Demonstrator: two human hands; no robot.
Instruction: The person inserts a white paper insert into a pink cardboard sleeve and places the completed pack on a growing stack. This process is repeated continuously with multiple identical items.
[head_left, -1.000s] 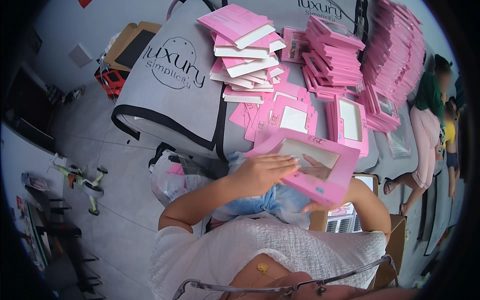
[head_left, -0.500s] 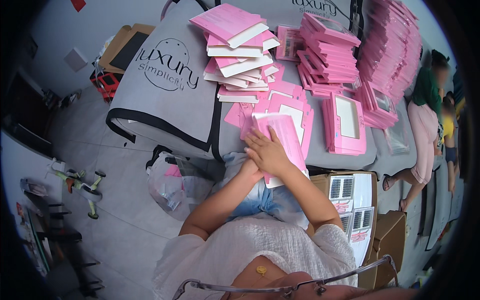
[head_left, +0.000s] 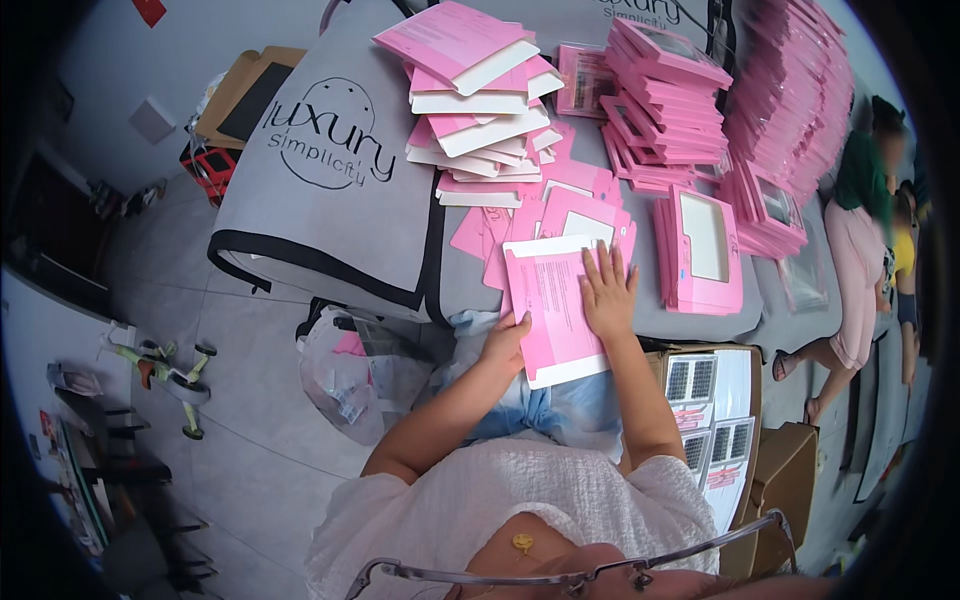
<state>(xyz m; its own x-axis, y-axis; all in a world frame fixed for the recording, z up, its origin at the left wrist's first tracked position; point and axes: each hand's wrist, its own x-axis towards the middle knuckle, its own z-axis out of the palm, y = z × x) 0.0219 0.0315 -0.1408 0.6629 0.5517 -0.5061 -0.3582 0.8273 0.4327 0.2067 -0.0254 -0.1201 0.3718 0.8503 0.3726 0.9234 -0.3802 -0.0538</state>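
Note:
In front of me lies a pink cardboard packaging box (head_left: 553, 315) with white edges, pressed flat and showing its printed face. Its left edge is gripped by my left hand (head_left: 506, 342), thumb on top, the other fingers mostly hidden. My right hand (head_left: 609, 295) lies flat along the box's right side, fingers stretched out. Just beyond, several flat pink box blanks (head_left: 585, 215) with window cutouts overlap on the grey couch. A leaning pile of pink and white boxes (head_left: 470, 75) rises behind them. To the right stands a row of pink window boxes (head_left: 705, 240).
Tall stacks of pink boxes (head_left: 665, 95) fill the back right. A clear plastic bag (head_left: 345, 375) with scraps sits on the floor at left. An open carton (head_left: 715, 410) holds packaged panels at right. A child's bike (head_left: 170, 380) stands far left; another person (head_left: 855, 250) is far right.
My hands, previously overlapped on the box, have moved apart. The left now grips its left edge and the right rests flat on the right side. The box has turned and shows more face.

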